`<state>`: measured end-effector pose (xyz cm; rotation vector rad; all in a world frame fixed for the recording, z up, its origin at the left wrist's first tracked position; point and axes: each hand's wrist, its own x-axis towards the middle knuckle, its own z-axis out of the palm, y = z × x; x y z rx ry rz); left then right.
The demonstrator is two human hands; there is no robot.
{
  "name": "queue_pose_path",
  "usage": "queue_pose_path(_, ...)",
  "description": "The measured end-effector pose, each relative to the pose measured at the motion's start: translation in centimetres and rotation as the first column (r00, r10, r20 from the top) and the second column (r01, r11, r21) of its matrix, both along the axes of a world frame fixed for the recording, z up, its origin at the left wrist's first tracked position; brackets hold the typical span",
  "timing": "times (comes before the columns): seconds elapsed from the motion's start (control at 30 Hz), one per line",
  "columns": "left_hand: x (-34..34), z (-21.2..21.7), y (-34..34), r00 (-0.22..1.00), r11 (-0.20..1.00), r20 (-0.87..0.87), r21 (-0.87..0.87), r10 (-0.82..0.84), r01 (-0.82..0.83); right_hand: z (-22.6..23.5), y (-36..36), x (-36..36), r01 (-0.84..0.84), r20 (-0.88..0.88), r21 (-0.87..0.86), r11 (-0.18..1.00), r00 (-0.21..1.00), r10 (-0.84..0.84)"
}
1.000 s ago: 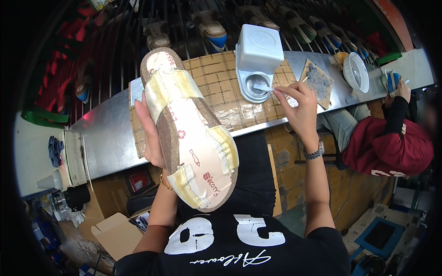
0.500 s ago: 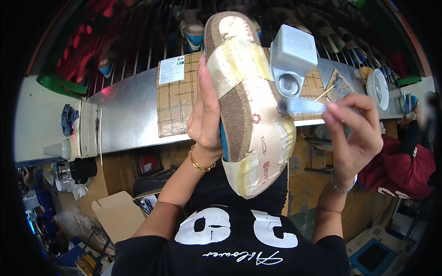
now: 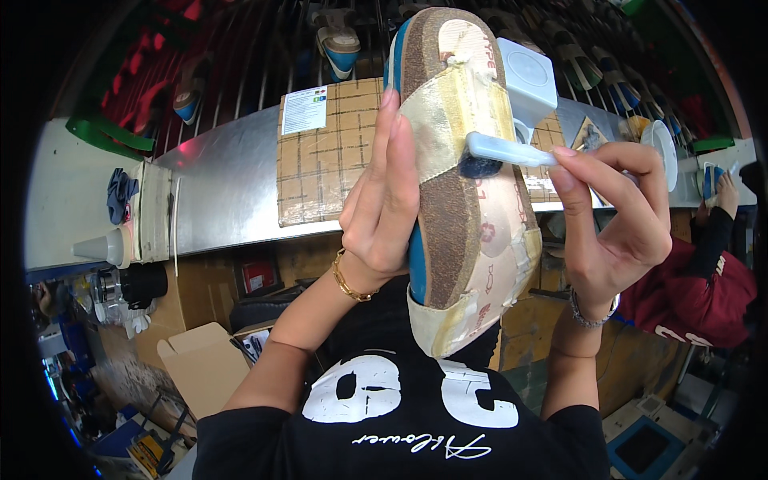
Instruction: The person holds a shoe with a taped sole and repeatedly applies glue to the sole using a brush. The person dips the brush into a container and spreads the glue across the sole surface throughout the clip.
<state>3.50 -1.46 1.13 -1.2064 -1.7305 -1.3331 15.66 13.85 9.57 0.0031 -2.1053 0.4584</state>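
Note:
My left hand supports an unsoled sandal from its left side, fingers straight and pressed along its edge. The sandal stands nearly upright, toe-to-heel, with its underside facing me. It shows a brown cork-like rim, a pale insole board and folded cream straps. A blue shoe last shows at its left edge. My right hand pinches a brush by the end of its pale handle. Its dark bristles rest against the underside, beside the lower edge of the upper strap.
A taped cardboard sheet lies on the metal bench. Behind the sandal stands a light grey dispenser, with a white bowl farther right. More lasted shoes sit on the bars beyond. Another person in dark red works at right.
The sandal has moved right and slightly up, turned so more of its left side shows. The brush has gone from blurred beside the sandal's right edge to touching its underside.

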Motion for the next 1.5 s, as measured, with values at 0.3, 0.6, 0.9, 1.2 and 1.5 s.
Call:
queue_pose_path(0.3, 1.1, 0.9, -1.5, 0.839, 0.968, 0.542, -0.176, -0.056, 0.178, -0.2, 1.1, 0.1, -0.185, -0.023, -0.103, 0.977, 0.983, 0.183)
queue_pose_path(0.6, 0.8, 0.7, -0.9, 0.934, 0.990, 0.350, -0.095, -0.066, 0.106, -0.3, 1.1, 1.6, -0.217, 0.085, -0.214, 0.952, 0.967, 0.240)
queue_pose_path(0.9, -0.5, -0.5, 1.0, 0.995, 0.994, -0.054, 0.085, 0.080, -0.076, -1.7, -0.4, 2.5, -0.201, 0.021, -0.274, 0.941, 0.977, 0.214)
queue_pose_path(1.2, -0.9, -0.8, 1.3, 0.984, 0.979, -0.117, 0.174, 0.131, -0.110, -2.4, -1.3, 3.5, -0.235, 0.071, -0.226, 0.945, 0.964, 0.257)
queue_pose_path(1.5, -0.8, -0.6, 1.8, 0.981, 0.971, -0.115, 0.200, 0.157, -0.132, 0.1, 1.5, 1.1, -0.374, 0.150, -0.367, 0.852, 0.880, 0.451)
